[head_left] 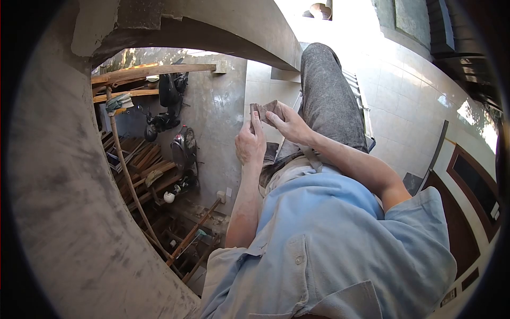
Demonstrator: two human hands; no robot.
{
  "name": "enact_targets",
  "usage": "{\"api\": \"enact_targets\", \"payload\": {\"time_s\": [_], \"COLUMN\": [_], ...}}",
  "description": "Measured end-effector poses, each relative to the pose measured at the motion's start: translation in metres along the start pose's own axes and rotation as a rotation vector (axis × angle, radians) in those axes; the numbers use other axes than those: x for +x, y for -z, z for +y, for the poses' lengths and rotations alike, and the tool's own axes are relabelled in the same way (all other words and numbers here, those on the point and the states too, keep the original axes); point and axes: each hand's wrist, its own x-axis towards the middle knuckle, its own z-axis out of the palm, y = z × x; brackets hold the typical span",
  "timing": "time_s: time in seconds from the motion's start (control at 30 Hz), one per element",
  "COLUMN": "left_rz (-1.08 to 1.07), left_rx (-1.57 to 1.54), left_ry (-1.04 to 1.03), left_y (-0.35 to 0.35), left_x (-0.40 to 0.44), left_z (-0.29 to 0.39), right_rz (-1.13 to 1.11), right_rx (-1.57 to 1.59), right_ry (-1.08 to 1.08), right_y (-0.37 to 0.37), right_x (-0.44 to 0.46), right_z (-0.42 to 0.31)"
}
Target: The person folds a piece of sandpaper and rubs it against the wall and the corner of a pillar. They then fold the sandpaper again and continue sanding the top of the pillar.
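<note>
Both hands meet in front of my body on a small brownish-grey piece of sandpaper [269,108], which looks folded or bent. My left hand [250,144] is closed on its left end, the thumb lying along it. With thumb and fingers, my right hand [291,125] pinches the right part. The sandpaper's underside and some of my fingers are hidden. Just behind the hands is my raised leg in dark grey trousers [332,95].
A curved plastered wall [58,186] sweeps along the left, with a plastered arch [223,40] overhead. Part of a metal ladder [363,101] shows beside my leg. Far below are motorbikes [184,146], stacked wood planks [146,157] and a tiled floor [398,117].
</note>
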Motion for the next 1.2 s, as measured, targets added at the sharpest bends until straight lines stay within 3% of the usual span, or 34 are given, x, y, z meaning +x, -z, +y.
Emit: {"api": "enact_targets", "payload": {"time_s": [0.1,0.2,0.3,0.4,0.43,0.53,0.6,0.7,0.8,0.9,1.03,1.17,1.2], "left_rz": [-0.047,0.021,-0.051,0.007,-0.019,-0.082,-0.017,-0.003,-0.021,-0.003,-0.076,0.111,0.065], "left_rx": [-0.023,-0.038,0.024,-0.027,-0.044,0.061,-0.017,-0.023,-0.018,-0.052,0.032,-0.068,-0.017], "left_ry": [-0.115,0.005,-0.095,0.015,0.066,-0.038,-0.005,-0.025,-0.055,-0.009,-0.049,-0.044,-0.069], "left_y": [-0.004,0.003,-0.004,-0.002,-0.002,-0.003,-0.002,-0.003,-0.002,0.0,0.001,-0.011,-0.011], "left_x": [-0.011,0.0,-0.008,0.0,0.001,-0.01,-0.003,-0.004,-0.011,-0.002,-0.014,-0.002,-0.007], "left_z": [0.002,0.004,-0.002,-0.004,-0.004,-0.002,-0.007,-0.012,-0.011,-0.015,-0.009,-0.024,-0.021], "right_rz": [-0.019,-0.013,-0.042,-0.051,-0.029,-0.006,-0.026,-0.054,-0.092,-0.06,-0.081,-0.08,-0.078], "right_rx": [0.091,0.047,0.256,-0.078,0.006,0.195,0.249,-0.008,0.092,-0.04,0.128,0.008,-0.049], "right_ry": [0.062,0.035,0.092,-0.019,0.011,0.076,0.067,0.025,0.053,0.019,0.033,-0.006,-0.018], "right_y": [0.0,-0.002,-0.004,0.001,0.0,-0.006,-0.006,-0.001,-0.001,-0.002,-0.005,-0.002,-0.001], "right_x": [0.002,0.001,0.0,0.002,0.0,0.004,0.001,0.001,0.0,0.001,0.002,-0.002,-0.003], "right_z": [0.0,0.004,-0.004,-0.001,0.005,0.003,-0.005,0.006,-0.002,0.008,0.008,0.002,0.0]}}
